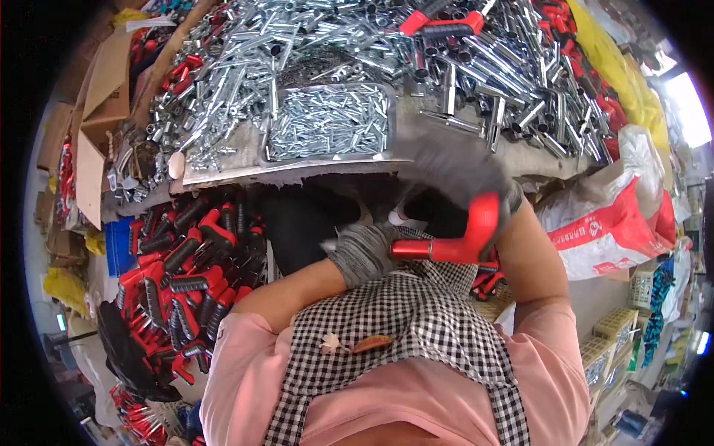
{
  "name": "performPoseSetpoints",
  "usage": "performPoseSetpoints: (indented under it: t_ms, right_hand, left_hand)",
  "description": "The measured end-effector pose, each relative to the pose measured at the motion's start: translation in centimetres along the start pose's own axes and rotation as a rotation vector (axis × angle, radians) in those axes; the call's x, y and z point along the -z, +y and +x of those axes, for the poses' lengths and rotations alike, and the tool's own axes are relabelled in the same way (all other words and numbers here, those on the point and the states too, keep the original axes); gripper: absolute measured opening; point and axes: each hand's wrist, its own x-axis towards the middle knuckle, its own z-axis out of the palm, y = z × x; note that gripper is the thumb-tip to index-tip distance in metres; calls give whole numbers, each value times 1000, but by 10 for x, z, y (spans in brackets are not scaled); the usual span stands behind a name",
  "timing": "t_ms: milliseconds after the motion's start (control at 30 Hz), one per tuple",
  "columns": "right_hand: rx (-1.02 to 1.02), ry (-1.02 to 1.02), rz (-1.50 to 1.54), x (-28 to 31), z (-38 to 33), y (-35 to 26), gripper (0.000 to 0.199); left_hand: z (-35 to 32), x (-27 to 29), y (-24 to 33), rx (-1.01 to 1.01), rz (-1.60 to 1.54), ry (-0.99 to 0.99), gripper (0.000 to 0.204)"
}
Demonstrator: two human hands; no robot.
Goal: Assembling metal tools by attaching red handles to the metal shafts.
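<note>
My left hand [361, 254], in a grey knitted glove, closes round the end of a red pistol-shaped tool handle [446, 250] in front of my checked apron. The handle's tube lies level and its grip bends up toward the right. My right hand [461, 167], also gloved, is smeared by motion above the grip, near the bench edge; its fingers cannot be made out. Just beyond it lie shiny metal tubes [450, 91]. A metal tray [331, 123] of small silver pins sits at the bench's near edge, left of my right hand.
Silver metal parts [230, 70] heap over the bench. One red-and-black pistol handle [446, 26] lies on the far tubes. Many more handles [186, 275] pile up at my left. A red-and-white sack [606, 223] stands at right, and cardboard boxes [104, 104] at far left.
</note>
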Motion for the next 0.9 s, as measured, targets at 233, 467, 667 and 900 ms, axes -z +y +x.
performPoseSetpoints:
  t_ms: [233,467,667,900]
  right_hand:
    - [-362,361,-373,-19,-27,-19,112]
    - [-119,-7,-485,-7,-28,-8,63]
    - [840,210,-636,0,-14,-17,35]
    - [527,574,-721,20,-2,-51,60]
  left_hand:
    - [5,14,-53,204,4,659,38]
    - [3,-3,-44,69,-313,327,28]
    - [0,33,-59,-404,-848,-315,26]
    - [-6,37,-47,-536,-701,-176,29]
